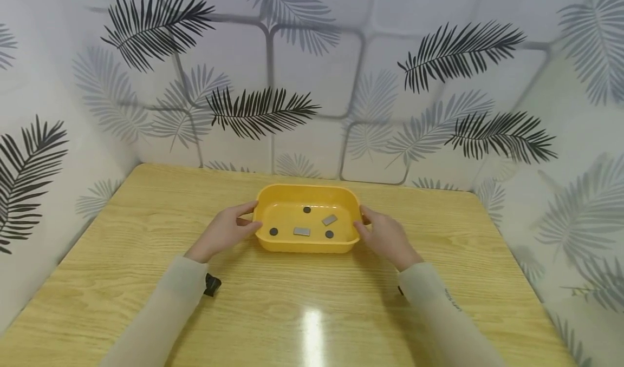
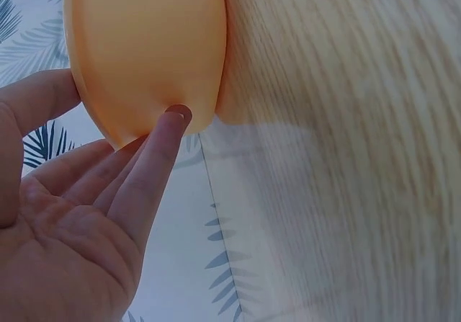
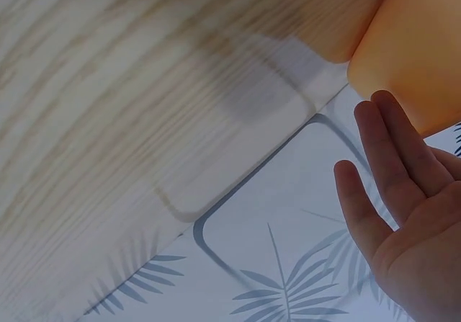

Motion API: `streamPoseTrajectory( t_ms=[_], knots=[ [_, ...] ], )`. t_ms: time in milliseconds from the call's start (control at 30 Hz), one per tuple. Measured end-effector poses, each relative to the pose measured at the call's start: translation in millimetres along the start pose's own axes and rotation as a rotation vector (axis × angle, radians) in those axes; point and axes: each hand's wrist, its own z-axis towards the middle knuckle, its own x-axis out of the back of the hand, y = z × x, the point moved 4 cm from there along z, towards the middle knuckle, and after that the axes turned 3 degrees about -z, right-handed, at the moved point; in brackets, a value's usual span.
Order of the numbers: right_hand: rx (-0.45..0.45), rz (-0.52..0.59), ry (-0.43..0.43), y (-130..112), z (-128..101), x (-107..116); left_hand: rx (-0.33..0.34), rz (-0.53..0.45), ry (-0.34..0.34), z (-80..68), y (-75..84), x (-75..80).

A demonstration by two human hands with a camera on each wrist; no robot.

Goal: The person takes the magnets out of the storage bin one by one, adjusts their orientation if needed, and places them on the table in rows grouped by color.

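Note:
A yellow plastic tray (image 1: 307, 187) sits on the wooden table (image 1: 146, 221) in the head view. Inside it lie three small black discs (image 1: 306, 209) and two grey flat pieces (image 1: 301, 231). My left hand (image 1: 246, 218) is at the tray's left end, with the thumb on the rim and straight fingers against the outer wall. The left wrist view shows those fingers (image 2: 155, 149) touching the tray (image 2: 144, 41). My right hand (image 1: 370, 223) rests against the right end with straight fingers. In the right wrist view that hand (image 3: 382, 142) has its fingertips by the tray's wall (image 3: 418, 48).
Walls papered with a leaf pattern (image 1: 258, 110) close in the table at the back and on both sides. A small black object (image 1: 212, 284) shows by my left sleeve. Bare wood lies in front of the tray and to either side.

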Motion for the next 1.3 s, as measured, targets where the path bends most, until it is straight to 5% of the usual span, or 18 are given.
streamPoseTrajectory(
  t_ms=[1300],
  knots=[
    [0.066,0.074,-0.012,-36.3,6.0,-16.9,0.052,0.024,0.066,-26.1,-12.2,21.1]
  ],
)
